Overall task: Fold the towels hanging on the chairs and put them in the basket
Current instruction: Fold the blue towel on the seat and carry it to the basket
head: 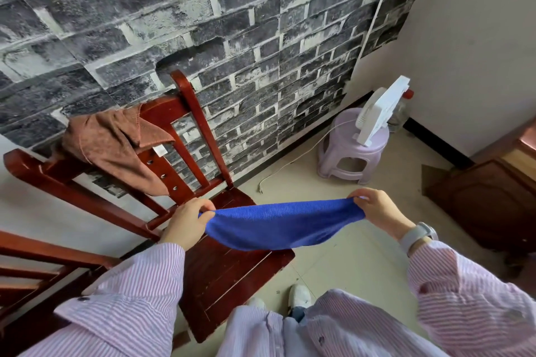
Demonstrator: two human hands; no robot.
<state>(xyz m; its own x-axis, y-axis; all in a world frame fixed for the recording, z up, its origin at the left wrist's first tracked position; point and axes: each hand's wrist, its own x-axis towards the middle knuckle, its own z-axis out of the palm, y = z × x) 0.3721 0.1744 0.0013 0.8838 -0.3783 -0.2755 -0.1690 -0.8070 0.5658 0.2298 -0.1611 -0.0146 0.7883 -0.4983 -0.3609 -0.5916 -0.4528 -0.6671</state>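
Note:
A blue towel (278,224) is stretched between my two hands above the front of a red wooden chair's seat (229,275). My left hand (187,222) pinches its left end and my right hand (380,210) pinches its right end; the cloth sags in the middle, doubled over. A brown towel (116,145) hangs over the chair's backrest (185,90), up and to the left of my hands. No basket is in view.
A second red chair (43,258) juts in at the lower left. A lilac plastic stool (351,151) with a white fan (380,110) stands by the brick-pattern wall; its cord (290,162) trails on the floor. A dark wooden cabinet (487,197) is at right.

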